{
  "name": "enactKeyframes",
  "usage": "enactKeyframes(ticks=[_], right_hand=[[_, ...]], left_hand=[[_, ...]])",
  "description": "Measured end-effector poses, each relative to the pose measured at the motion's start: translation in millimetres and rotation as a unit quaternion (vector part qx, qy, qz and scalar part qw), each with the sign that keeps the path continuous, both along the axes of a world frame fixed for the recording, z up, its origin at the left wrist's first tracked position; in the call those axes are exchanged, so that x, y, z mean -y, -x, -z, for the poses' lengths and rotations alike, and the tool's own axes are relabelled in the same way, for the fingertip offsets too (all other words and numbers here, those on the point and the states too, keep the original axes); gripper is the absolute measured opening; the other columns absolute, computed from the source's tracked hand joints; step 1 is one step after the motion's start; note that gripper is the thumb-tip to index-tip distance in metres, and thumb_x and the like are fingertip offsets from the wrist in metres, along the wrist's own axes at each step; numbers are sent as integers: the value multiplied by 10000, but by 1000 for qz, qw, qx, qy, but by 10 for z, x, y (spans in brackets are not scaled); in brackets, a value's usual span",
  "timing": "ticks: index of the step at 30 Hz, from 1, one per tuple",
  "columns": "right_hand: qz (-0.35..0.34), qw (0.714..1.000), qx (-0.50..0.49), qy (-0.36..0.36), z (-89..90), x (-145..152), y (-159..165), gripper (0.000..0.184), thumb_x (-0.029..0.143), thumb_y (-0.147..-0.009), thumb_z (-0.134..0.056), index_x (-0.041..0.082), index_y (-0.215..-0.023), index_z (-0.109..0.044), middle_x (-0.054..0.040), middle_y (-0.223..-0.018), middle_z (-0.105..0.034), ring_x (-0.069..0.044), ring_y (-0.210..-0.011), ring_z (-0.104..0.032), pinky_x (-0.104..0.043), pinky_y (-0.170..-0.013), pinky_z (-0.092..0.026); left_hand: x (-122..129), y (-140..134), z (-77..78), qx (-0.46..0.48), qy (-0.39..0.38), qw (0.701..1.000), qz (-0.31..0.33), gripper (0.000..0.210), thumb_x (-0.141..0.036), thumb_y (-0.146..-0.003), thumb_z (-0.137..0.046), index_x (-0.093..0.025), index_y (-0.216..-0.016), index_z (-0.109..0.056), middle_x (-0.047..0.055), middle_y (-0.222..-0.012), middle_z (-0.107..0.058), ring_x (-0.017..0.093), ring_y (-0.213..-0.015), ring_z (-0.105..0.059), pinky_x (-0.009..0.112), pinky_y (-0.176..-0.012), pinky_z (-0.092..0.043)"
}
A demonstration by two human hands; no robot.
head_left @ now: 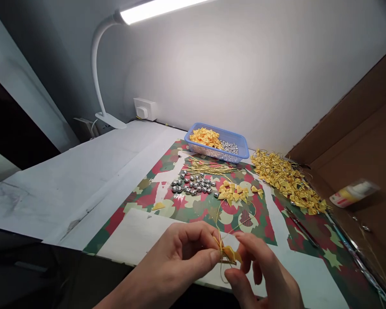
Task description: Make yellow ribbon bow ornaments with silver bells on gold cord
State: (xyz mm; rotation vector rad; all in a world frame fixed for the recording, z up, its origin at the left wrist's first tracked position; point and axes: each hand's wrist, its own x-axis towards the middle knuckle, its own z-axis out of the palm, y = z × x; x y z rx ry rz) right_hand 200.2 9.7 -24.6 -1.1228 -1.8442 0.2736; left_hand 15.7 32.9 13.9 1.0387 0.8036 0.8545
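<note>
A small yellow ribbon bow (230,254) with thin gold cord is pinched between the thumb and forefinger of my left hand (186,257) near the table's front edge. Loops of the gold cord (218,214) rise above the bow and hang below it. To the right, my right hand (260,274) is close around the bow's other side with thumb and forefinger apart; whether a finger touches the ribbon I cannot tell. Just beyond my hands lie loose yellow bows (233,193). Silver bells (193,184) are scattered to their left.
Cut gold cords (209,166) lie before a blue basket (241,140) of bows and small silver bells. A heap of corded bows (286,180) fills the right side, near tweezers-like tools (302,227) and a bottle (352,194). A white lamp (96,73) stands at the back left.
</note>
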Motion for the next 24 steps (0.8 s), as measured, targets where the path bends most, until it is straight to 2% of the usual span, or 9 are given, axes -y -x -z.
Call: enactKeyframes(ticks=[3, 6, 8, 12, 14, 18, 20, 24], right_hand=[[-3, 998, -55, 19, -30, -34, 24, 214, 406, -1023, -519, 243, -1146, -581, -17, -917, -581, -112, -670, -525, -209, -506, -402], [-24, 996, -82, 28, -81, -54, 46, 99, 258, -1008, -546, 231, -1013, -641, -20, -935, -583, -112, -715, -543, -206, -572, -438], [-50, 992, -105, 51, -108, -61, 54, 128, 188, -998, -543, 224, -974, -663, -15, -891, -600, -115, -725, -572, -206, -614, -461], [-75, 983, -136, 100, -131, -68, 42, 205, 139, -965, -576, 270, -1112, -631, 16, -815, -621, -118, -701, -613, -195, -559, -446], [-81, 985, -127, 88, -137, -73, 29, 274, 109, -954, -566, 300, -1148, -594, 22, -841, -618, -118, -723, -616, -194, -590, -454], [-89, 992, -67, 53, -162, -92, -4, 236, 93, -972, -496, 283, -1037, -619, -15, -1020, -557, -115, -807, -595, -207, -681, -466], [-97, 991, -56, 75, -190, -113, -33, 214, 115, -989, -474, 266, -1012, -623, -25, -1031, -549, -125, -846, -605, -208, -710, -480], [-159, 981, -30, 111, -275, -190, -129, 192, 112, -993, -467, 241, -983, -610, -17, -976, -573, -113, -840, -614, -178, -729, -496]], left_hand=[[33, -8, -30, -27, -25, 999, -6, 182, -261, -892, -656, -198, -721, -669, 33, -907, -647, 219, -863, -584, 332, -788, -445], [47, -13, -31, -74, -80, 994, -24, 198, -300, -922, -623, -208, -756, -679, 34, -863, -633, 229, -869, -562, 333, -777, -450], [46, -10, -28, -95, -105, 989, -29, 226, -342, -937, -610, -209, -773, -689, 33, -834, -619, 230, -861, -556, 328, -774, -457], [34, 14, -33, -105, -110, 988, -12, 224, -329, -944, -612, -201, -789, -712, 25, -828, -617, 199, -798, -563, 297, -730, -477], [28, 26, -39, -107, -111, 988, -8, 194, -280, -940, -617, -200, -792, -714, 16, -825, -614, 182, -776, -565, 281, -709, -482], [19, 35, -42, -128, -143, 981, -14, 195, -203, -945, -590, -199, -790, -708, 8, -821, -623, 162, -766, -582, 254, -704, -484], [17, 35, -38, -139, -185, 973, -21, 226, -174, -951, -569, -198, -761, -688, 1, -805, -627, 148, -753, -587, 237, -714, -482], [22, 33, -30, -165, -250, 954, -8, 249, -174, -975, -521, -200, -776, -669, -4, -812, -637, 130, -728, -597, 218, -711, -478]])
